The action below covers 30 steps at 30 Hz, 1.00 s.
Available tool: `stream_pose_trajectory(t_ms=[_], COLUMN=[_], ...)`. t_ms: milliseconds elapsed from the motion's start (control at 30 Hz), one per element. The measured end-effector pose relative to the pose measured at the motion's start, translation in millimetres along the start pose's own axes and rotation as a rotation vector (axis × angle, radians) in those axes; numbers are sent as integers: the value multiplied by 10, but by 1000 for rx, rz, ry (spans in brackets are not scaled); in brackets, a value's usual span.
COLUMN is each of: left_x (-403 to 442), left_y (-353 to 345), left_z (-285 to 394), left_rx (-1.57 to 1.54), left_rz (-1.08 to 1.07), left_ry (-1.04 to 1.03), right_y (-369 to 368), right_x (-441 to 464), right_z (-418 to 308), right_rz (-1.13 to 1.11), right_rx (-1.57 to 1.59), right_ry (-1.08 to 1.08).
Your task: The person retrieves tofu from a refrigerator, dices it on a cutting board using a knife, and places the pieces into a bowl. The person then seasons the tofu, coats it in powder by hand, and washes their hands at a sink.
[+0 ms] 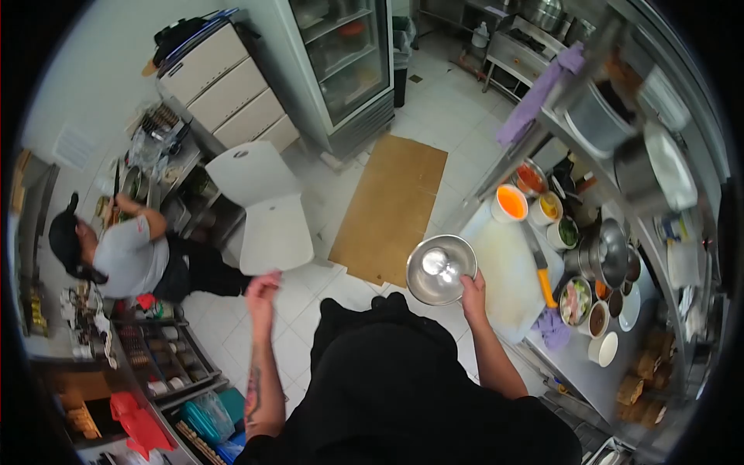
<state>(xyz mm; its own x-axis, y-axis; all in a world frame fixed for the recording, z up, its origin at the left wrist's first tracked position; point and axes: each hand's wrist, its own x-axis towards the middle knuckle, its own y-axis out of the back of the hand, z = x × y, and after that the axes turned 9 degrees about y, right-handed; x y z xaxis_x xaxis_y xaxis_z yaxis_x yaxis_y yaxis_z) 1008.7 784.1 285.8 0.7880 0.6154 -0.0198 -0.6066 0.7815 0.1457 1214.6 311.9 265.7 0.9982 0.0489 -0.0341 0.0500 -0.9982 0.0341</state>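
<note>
Silvery metal bowl [440, 273], round, glossy inside, gripped at one side by the right hand [473, 291]; left hand [264, 284] loosely curled.

No text can be read — the red mark [142, 224] on the grey sleeve [133, 231] is too small.

Shiny metal bowl [438, 273], mouth up, in right hand [473, 293]

From afar I am counting one left hand [263, 287], one right hand [473, 290] and one held steel bowl [434, 273]. I am also seeing one cutting board [505, 275], one orange-handled knife [545, 284], two purple cloths [539, 97], one white chair [275, 236], one cardboard sheet [395, 209], one glass-fronted fridge [349, 70] and one co-worker [132, 260].
</note>
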Motion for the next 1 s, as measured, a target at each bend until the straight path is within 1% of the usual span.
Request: stream_pose_trajectory(t_ms=[33,67,100,133,200,233,300,333,400,433,467,533,600,667,733,800,833,867,900,933,1000], left_x=[32,92,166,324,789,1107,1855,2285,3190,3623,4130,5035,5857,6429,6791,7143,7302,7453,7639,7881,8333], left_y=[-262,-468,-672,-793,-864,-835,-803,-773,-888,-1007,-1164,-1539,-2062,-2636,-3140,-3575,-3766,-3963,-4155,-4362,-4787], left_z=[16,-144,-31,-94,-174,-245,-233,-281,-119,55,206,482,1114,1906,2630,3062,3286,3463,3608,3718,3902], left_rx=[111,0,-84,-173,-186,-168,-154,-53,0,10,18,-21,47,140,197,246,244,194,149,154,316], left_rz=[-52,-138,-204,-229,-309,-318,-321,-337,-387,-420,-446,-571,-620,-637,-569,-453,-438,-403,-367,-345,-13], left_ry=[79,152,239,333,431,425,433,380,304,327,294,125,-67,-211,-358,-593,-590,-651,-711,-707,-942], right_y=[-188,-325,-455,-565,-730,-809,-977,-1083,-1217,-1339,-1437,-1662,-1778,-1883,-1883,-1597,-1461,-1371,-1303,-1245,-1144], right_x=[222,419,622,860,1298,1485,1826,1995,2259,2360,2496,2764,3101,3530,4041,4648,5016,5375,5802,6279,7292], right_z=[-156,-260,-305,-340,-371,-366,-333,-282,-168,-77,-34,-79,-130,-413,-520,-413,-282,-264,-343,-444,-735], right_rz=[-27,-55,-41,-34,-15,-11,90,121,268,373,406,528,539,523,552,470,461,445,468,487,399], right_rx=[-10,-25,-23,-31,-113,-120,-172,-164,-134,-73,-55,262,223,191,190,56,-8,-12,51,115,161], right_ry=[31,64,108,112,115,113,96,99,34,21,42,-130,-142,-134,-87,-78,37,39,33,29,27])
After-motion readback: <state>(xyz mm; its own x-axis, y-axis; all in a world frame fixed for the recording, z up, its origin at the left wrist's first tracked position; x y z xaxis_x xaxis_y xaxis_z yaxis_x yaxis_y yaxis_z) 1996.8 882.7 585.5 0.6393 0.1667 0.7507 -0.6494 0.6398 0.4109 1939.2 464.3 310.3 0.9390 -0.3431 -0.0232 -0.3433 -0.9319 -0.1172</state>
